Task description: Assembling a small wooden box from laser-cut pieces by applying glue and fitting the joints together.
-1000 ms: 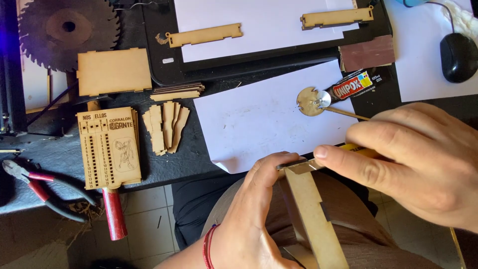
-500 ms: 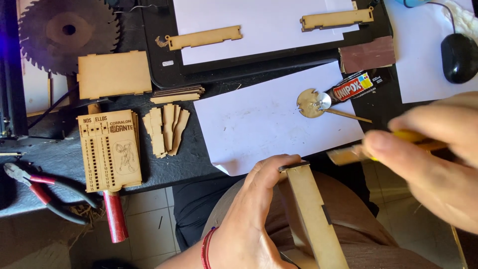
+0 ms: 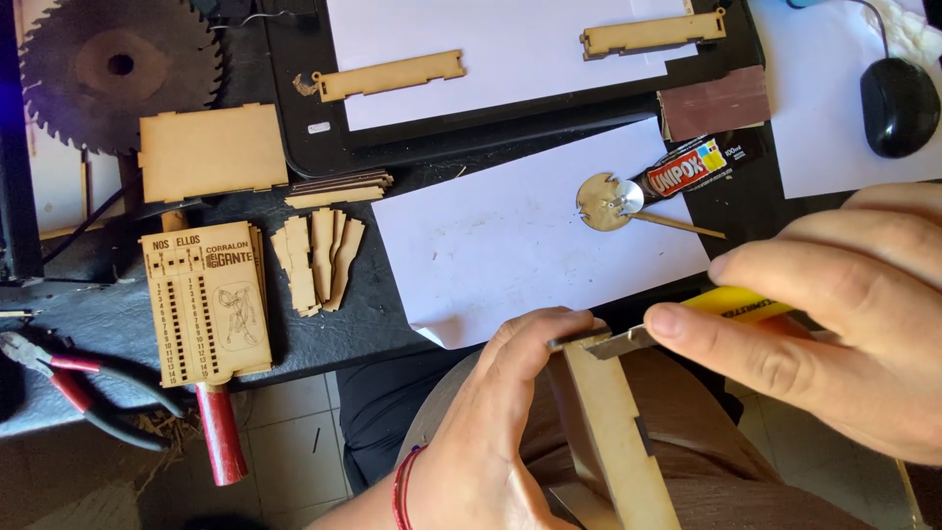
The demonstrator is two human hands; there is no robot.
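Left hand (image 3: 491,432) is gripping a long notched wooden strip (image 3: 613,442) over the lap, just off the table's near edge, thumb curling over its top end. Right hand (image 3: 834,324) is closed around a yellow-handled utility knife (image 3: 687,319), index finger lying along the top, the grey blade touching the strip's top end beside the left thumb. On the table: a white paper sheet (image 3: 520,255) is lying at the near edge, right above the hands, carrying a small round wooden disc (image 3: 606,202) with a thin stick (image 3: 677,225) running off to the right. A glue tube (image 3: 692,167) is touching the disc with its nozzle end, a dark brown block (image 3: 714,102) sitting just beyond it. A black tray (image 3: 294,108) toward the far edge is holding a second white sheet with two slotted wooden bars, one left (image 3: 391,76), one right (image 3: 653,33). A black mouse (image 3: 899,106) is sitting near the right edge on more paper. Toward the left: a circular saw blade (image 3: 118,69) in the far left corner, a flat wooden panel (image 3: 211,152), an engraved wooden board (image 3: 206,299) lying over a red-handled tool (image 3: 221,442), a fan of small cut wooden pieces (image 3: 319,257) between the board and the paper. Red-handled pliers (image 3: 78,388) are lying at the near left corner.
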